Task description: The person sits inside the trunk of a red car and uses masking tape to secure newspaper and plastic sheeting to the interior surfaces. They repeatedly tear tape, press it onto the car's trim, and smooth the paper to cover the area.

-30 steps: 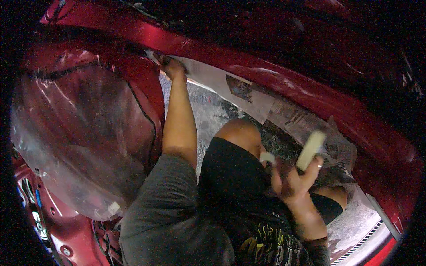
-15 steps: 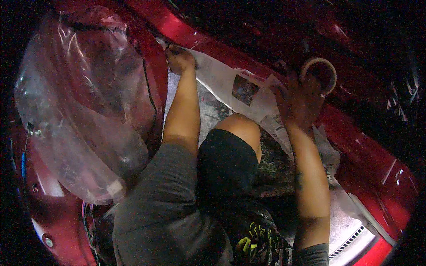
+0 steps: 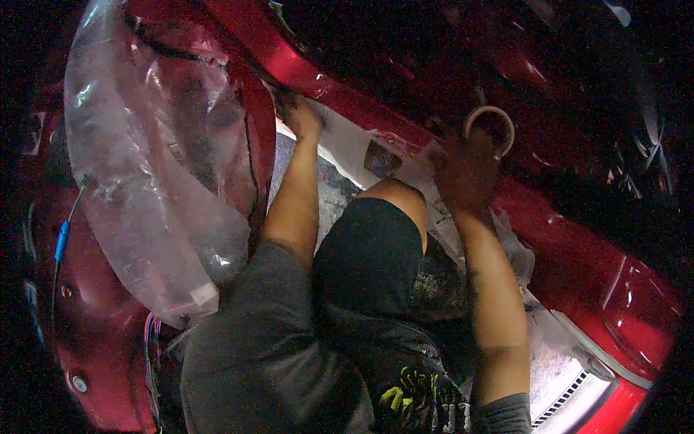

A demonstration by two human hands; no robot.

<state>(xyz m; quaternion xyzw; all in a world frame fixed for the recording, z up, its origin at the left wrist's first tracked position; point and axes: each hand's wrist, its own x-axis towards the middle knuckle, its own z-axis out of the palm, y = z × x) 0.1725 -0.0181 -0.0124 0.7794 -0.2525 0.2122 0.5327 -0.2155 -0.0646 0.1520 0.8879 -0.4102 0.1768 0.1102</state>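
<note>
My left hand (image 3: 302,121) is at the far left end of a newspaper sheet (image 3: 340,134) that runs along the red car sill (image 3: 354,105). Its fingers are bent against the sheet's end, partly lost in shadow. My right hand (image 3: 470,177) is over the right part of the sheet, closed on a pale roll of masking tape (image 3: 512,130). The ring of tape stands up above the fingers, which are dark and hard to make out. Between my arms my bent knee (image 3: 397,195) is close to the paper's near edge.
An open red door (image 3: 94,347) with clear plastic sheeting (image 3: 137,210) over its inner side stands at left. A cable with a blue sleeve (image 3: 62,239) hangs from it. More crumpled newspaper (image 3: 515,253) lies along the sill at right, beside a red body panel (image 3: 578,246).
The view has shifted a little. My right hand and the tape roll appear slightly lower and further left. My left hand stays at the paper's end.
</note>
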